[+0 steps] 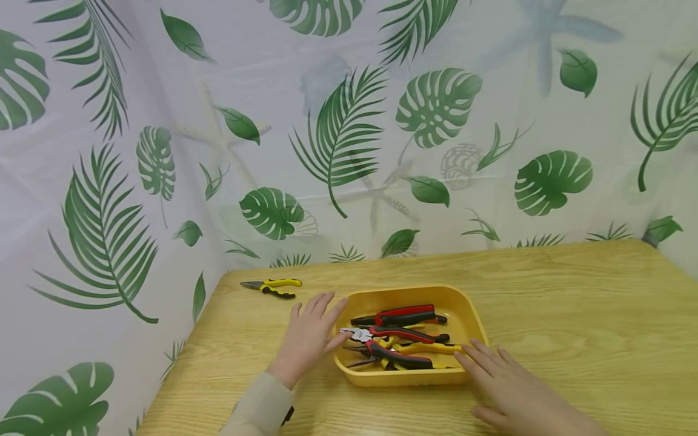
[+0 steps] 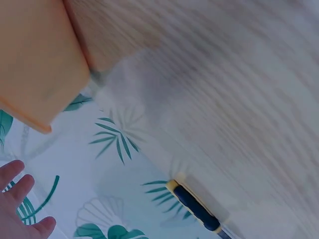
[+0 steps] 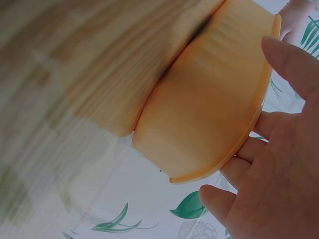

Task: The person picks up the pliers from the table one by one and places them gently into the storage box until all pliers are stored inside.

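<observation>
A yellow plastic tray (image 1: 406, 379) holds several pliers in a jumbled heap. On top lie red-and-black-handled pliers (image 1: 389, 351) with a silver head, beside another red-and-black pair (image 1: 406, 315). Yellow handles (image 1: 428, 348) show among them, and lower tools are partly hidden. My left hand (image 1: 305, 339) is at the tray's left end, its fingers extended near the rim. At the right end, my right hand (image 1: 509, 384) has its fingers loosely extended over the rim; the right wrist view shows these fingers (image 3: 251, 149) against the tray's edge. Neither hand grips a tool.
Long-nose pliers (image 1: 280, 283) with yellow-and-black handles lie on the wooden table (image 1: 589, 315), behind and left of the tray. A leaf-patterned sheet (image 1: 349, 181) hangs along the table's back and left sides.
</observation>
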`<state>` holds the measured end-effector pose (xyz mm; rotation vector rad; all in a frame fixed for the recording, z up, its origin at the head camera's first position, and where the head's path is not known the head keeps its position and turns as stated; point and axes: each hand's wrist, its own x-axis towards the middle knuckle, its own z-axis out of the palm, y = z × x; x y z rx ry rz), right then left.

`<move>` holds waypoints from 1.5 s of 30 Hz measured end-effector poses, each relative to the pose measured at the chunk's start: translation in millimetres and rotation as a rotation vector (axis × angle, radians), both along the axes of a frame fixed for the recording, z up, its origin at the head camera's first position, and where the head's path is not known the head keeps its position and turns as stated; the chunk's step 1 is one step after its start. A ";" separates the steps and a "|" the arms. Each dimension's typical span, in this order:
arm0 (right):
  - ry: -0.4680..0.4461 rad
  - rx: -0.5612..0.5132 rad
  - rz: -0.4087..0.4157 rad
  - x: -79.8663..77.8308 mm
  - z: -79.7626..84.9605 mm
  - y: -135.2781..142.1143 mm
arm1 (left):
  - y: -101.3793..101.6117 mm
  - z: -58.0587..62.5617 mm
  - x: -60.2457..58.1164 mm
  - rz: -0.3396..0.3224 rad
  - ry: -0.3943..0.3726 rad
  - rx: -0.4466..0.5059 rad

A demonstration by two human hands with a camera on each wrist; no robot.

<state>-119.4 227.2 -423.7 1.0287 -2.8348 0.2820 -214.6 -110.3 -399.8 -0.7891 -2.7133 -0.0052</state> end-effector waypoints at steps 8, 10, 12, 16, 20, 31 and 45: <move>-0.065 0.004 -0.026 -0.1 3.1 -0.7 | -19.6 -5.8 2.3 0.077 -0.012 0.025; -0.072 0.004 -0.028 -0.1 3.5 -0.9 | -22.9 -6.6 2.9 0.089 -0.014 0.029; -0.059 0.003 -0.023 0.1 3.2 -1.1 | -26.0 -7.6 3.6 0.101 -0.015 0.024; -0.033 -0.001 -0.017 0.5 2.4 -1.3 | -31.0 -9.3 5.0 0.115 -0.023 0.022; -0.058 -0.001 -0.027 0.3 2.6 -1.6 | -35.4 -11.5 6.0 0.125 -0.036 0.027; -0.047 -0.011 -0.031 2.2 3.9 -2.8 | -43.6 -13.0 0.7 0.145 -0.019 0.017; -0.088 0.006 -0.037 0.3 6.2 -2.7 | -53.3 -13.0 -19.7 0.194 -0.029 0.045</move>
